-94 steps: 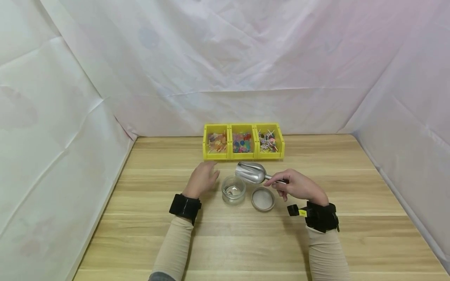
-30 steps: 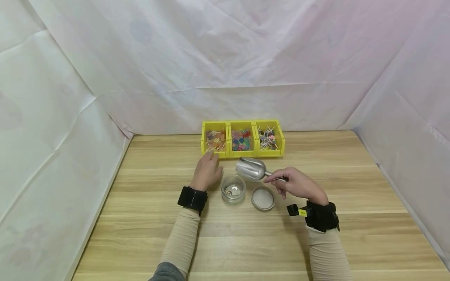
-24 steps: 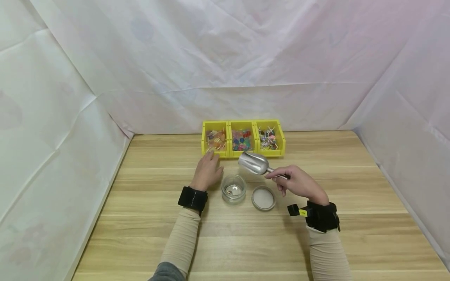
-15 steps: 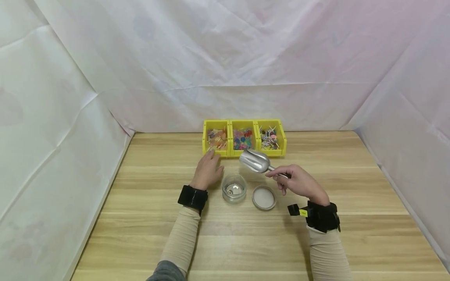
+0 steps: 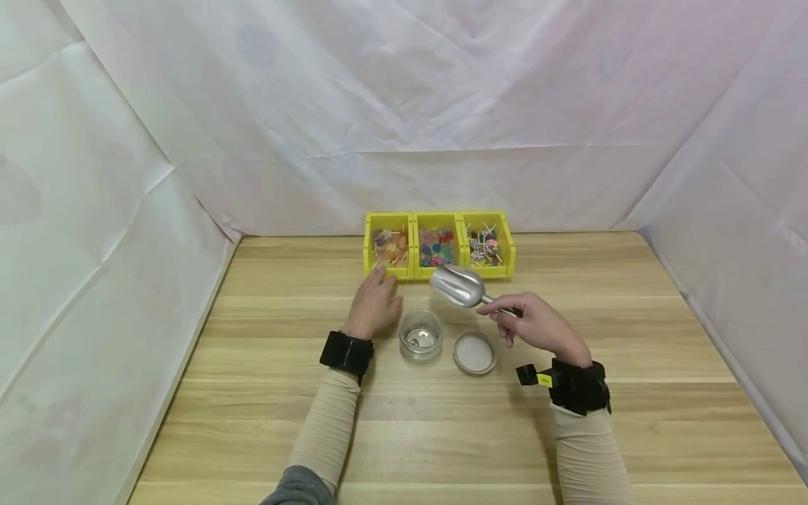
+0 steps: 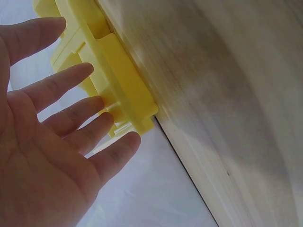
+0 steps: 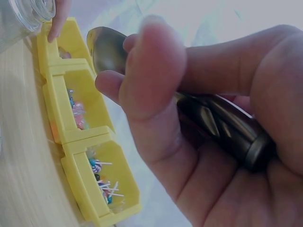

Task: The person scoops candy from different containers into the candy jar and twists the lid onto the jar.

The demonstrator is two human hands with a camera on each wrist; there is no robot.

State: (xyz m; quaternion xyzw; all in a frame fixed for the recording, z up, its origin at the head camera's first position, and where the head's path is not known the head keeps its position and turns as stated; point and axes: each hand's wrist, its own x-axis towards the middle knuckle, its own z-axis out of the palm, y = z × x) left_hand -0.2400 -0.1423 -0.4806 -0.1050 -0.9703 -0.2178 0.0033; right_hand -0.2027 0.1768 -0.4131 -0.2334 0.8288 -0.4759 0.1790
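My right hand (image 5: pixel 533 322) grips the handle of a metal scoop (image 5: pixel 459 285), whose bowl hangs just in front of the middle yellow bin. In the right wrist view the dark handle (image 7: pixel 222 123) crosses the palm under curled fingers. My left hand (image 5: pixel 372 303) has its fingers spread and reaches the front of the left yellow bin (image 5: pixel 389 272); the left wrist view shows the palm (image 6: pixel 42 156) holding nothing. Between the hands stands a glass jar (image 5: pixel 421 338) without a lid, a small item at its bottom. Right of it lies a round lid (image 5: pixel 475 353).
Three joined yellow bins stand at the back. Orange-toned lollipops (image 5: pixel 390 247) are in the left one, colourful wrapped candies (image 5: pixel 437 245) in the middle, striped lollipops (image 5: pixel 483 247) in the right. White cloth (image 5: pixel 404 126) closes off the wooden table's back and sides.
My left hand has moved forward from beside the jar to the left bin's front. The scoop in my right hand has moved away from the jar, slightly forward toward the middle bin.
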